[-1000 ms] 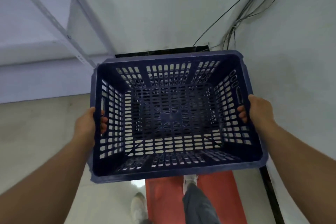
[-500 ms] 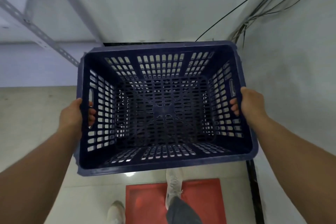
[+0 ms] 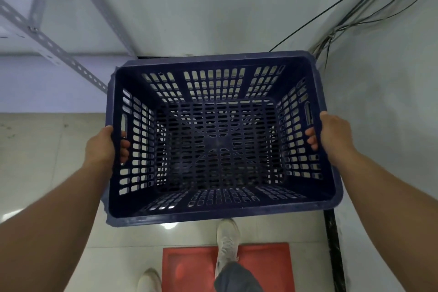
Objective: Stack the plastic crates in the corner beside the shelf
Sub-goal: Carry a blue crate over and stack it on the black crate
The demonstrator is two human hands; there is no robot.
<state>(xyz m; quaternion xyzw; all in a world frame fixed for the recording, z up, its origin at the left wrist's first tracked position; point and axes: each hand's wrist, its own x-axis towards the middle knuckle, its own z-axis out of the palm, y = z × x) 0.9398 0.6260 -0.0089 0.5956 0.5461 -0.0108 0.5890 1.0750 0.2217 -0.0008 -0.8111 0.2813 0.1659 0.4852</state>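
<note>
I see my left hand (image 3: pixel 100 147) and right hand (image 3: pixel 331 136) clamped on the slotted side walls of a rectangular, dark blue plastic crate (image 3: pixel 220 208), over glossy floor tiles (image 3: pixel 47 161)

Floor under crate (image 3: pixel 220 213) hidden, red mat (image 3: pixel 196 265) cut off

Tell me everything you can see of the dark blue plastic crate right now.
The dark blue plastic crate is rectangular, open-topped and empty, with slotted walls, a lattice floor and a thick rim. It is held upright above the pale tiled floor, near the wall corner. The left hand and right hand grip its short sides, fingers through the handle slots.
</note>
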